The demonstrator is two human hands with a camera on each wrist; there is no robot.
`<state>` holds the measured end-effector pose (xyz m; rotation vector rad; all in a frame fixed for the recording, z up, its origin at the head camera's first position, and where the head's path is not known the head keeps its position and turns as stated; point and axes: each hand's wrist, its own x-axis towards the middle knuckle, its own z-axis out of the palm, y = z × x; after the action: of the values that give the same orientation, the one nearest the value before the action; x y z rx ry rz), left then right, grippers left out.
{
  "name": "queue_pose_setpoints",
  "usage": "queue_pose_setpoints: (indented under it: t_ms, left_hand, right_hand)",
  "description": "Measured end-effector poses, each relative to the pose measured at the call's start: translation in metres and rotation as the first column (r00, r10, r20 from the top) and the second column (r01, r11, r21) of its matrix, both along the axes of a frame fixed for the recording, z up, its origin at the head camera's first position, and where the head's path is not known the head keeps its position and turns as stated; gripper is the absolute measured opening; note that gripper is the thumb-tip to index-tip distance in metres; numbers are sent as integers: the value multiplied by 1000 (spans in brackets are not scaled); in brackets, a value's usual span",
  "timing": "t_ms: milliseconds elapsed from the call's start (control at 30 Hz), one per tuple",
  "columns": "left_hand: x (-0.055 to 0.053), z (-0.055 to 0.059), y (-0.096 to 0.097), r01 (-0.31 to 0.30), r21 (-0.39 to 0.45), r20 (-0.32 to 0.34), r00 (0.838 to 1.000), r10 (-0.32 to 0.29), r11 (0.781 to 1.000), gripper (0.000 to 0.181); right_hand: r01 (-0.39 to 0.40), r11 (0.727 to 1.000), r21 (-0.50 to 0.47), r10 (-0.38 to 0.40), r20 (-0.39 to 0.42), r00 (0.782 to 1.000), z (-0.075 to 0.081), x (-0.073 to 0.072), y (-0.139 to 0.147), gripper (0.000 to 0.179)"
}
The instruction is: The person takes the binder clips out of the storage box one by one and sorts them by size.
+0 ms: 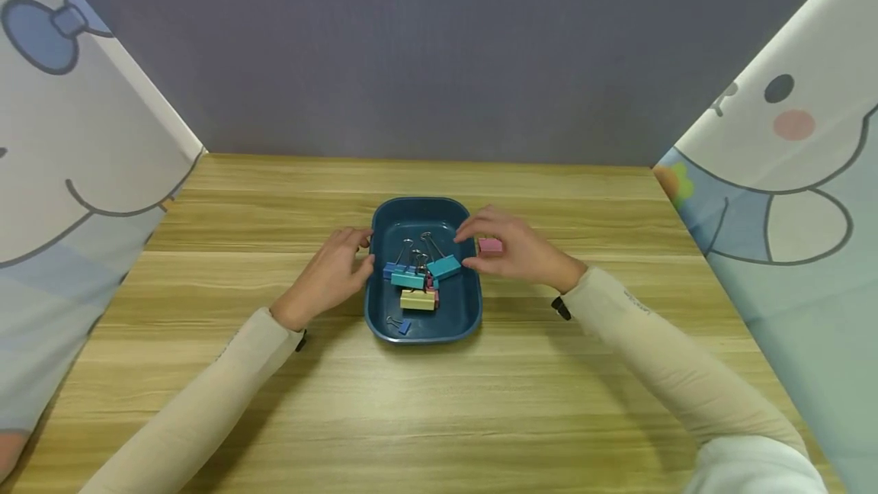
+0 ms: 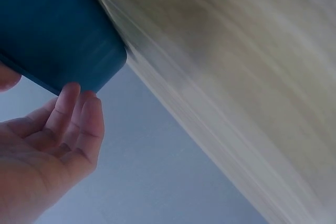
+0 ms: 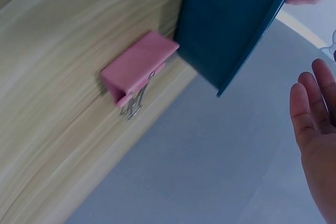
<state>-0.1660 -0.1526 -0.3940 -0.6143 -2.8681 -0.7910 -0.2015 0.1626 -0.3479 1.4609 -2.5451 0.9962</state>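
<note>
A dark blue tray (image 1: 423, 332) stands on the wooden table with several binder clips in it. My left hand (image 1: 334, 269) is at its left side, fingertips and thumb tip right at the rim; in the left wrist view the fingers (image 2: 90, 124) are loosely bent against the tray's outer wall (image 2: 63, 35). Over the right rim reaches my right hand (image 1: 511, 246), thumb and fingers apart with nothing between them. Inside the tray lie a teal clip (image 1: 444, 267), a light blue clip (image 1: 408, 280), a yellow clip (image 1: 418, 299) and a small blue clip (image 1: 405, 326).
Just outside the tray's right wall, a pink binder clip (image 3: 139, 64) lies on the table (image 1: 439, 418), partly behind my right hand in the head view. A grey panel (image 1: 425, 52) rises at the back. Cartoon-printed cloths (image 1: 816, 250) flank both sides.
</note>
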Motion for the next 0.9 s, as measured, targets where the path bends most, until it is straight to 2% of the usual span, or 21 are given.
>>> queue_pose_setpoints:
  t_ms: [433, 667, 800, 900]
  left_hand:
    - [1, 0, 0, 0, -2, -10, 1000, 0, 1000, 43]
    - [0, 0, -1, 7, 4, -8, 1000, -7, 1000, 43]
    - [0, 0, 0, 12, 11, -6, 1000, -12, 1000, 43]
    - [0, 1, -1, 14, 13, -9, 1000, -14, 1000, 42]
  right_hand:
    - [-74, 996, 51, 75, -22, 997, -9, 3, -23, 29]
    - [-108, 987, 117, 103, 45, 994, -13, 7, -39, 29]
    - [-110, 980, 168, 98, 82, 992, -16, 11, -48, 29]
    - [-97, 977, 188, 83, 81, 993, -17, 11, -54, 28]
